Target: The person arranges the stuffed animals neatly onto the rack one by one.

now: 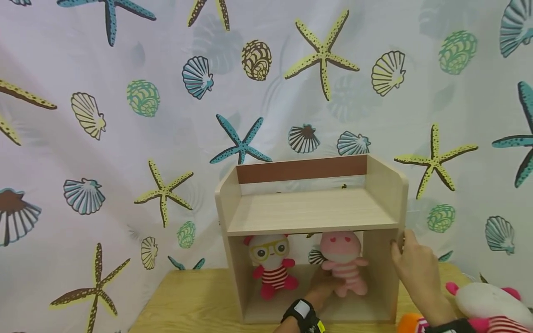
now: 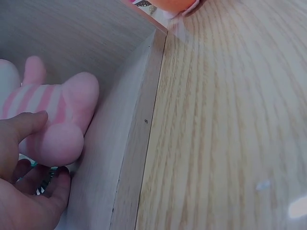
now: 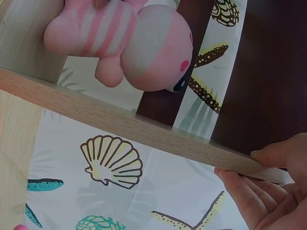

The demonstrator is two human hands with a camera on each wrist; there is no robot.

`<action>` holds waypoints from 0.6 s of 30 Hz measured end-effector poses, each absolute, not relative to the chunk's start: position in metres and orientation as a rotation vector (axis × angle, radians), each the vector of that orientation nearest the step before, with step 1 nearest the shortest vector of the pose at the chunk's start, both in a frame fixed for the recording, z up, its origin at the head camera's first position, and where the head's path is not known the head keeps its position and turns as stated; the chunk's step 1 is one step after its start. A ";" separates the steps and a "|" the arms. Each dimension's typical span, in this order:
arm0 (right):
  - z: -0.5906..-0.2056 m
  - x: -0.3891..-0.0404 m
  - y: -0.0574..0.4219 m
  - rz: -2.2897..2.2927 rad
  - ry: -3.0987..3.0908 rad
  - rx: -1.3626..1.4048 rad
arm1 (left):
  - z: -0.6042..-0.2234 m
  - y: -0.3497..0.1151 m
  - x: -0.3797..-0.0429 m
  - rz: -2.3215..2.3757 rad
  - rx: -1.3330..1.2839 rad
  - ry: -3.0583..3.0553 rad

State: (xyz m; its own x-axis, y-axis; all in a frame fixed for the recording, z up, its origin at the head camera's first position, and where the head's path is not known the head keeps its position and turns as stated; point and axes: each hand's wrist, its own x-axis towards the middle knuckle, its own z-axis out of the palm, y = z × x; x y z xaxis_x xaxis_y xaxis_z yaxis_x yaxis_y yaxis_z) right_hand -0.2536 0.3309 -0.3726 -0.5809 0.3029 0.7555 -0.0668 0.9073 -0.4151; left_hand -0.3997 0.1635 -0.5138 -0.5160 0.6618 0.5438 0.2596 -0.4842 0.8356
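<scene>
Find the pink striped plush [image 1: 345, 267] in the lower compartment [image 1: 270, 315] of the wooden shelf [image 1: 308, 210], nearer the right side panel [image 1: 380, 282], pinched low on its body by the left hand [image 1: 321, 287]; well apart from there, note the right hand [image 1: 416, 263], clamped on that panel's edge. Expect a light, soft, squashy feel, probably with enough nap not to slip and little risk of breakage. Take hold round the striped middle rather than a stubby arm, lest the big head flop.

Wooden table [image 1: 187, 296] carries a shelf unit [image 1: 312, 210] and plush toys [image 1: 489, 299]
</scene>
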 end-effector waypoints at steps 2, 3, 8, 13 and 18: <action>-0.373 -0.254 0.330 0.509 -2.136 -0.169 | -0.511 0.161 -0.397 2.075 1.332 1.446; -0.374 -0.254 0.329 0.511 -2.135 -0.169 | -0.510 0.159 -0.395 2.073 1.309 1.474; -0.374 -0.253 0.328 0.493 -2.111 -0.154 | -0.510 0.158 -0.396 2.096 1.305 1.529; -0.372 -0.254 0.327 0.496 -2.117 -0.153 | -0.508 0.155 -0.398 2.111 1.418 1.395; -0.371 -0.255 0.325 0.499 -2.123 -0.145 | -0.503 0.149 -0.399 2.128 1.467 1.353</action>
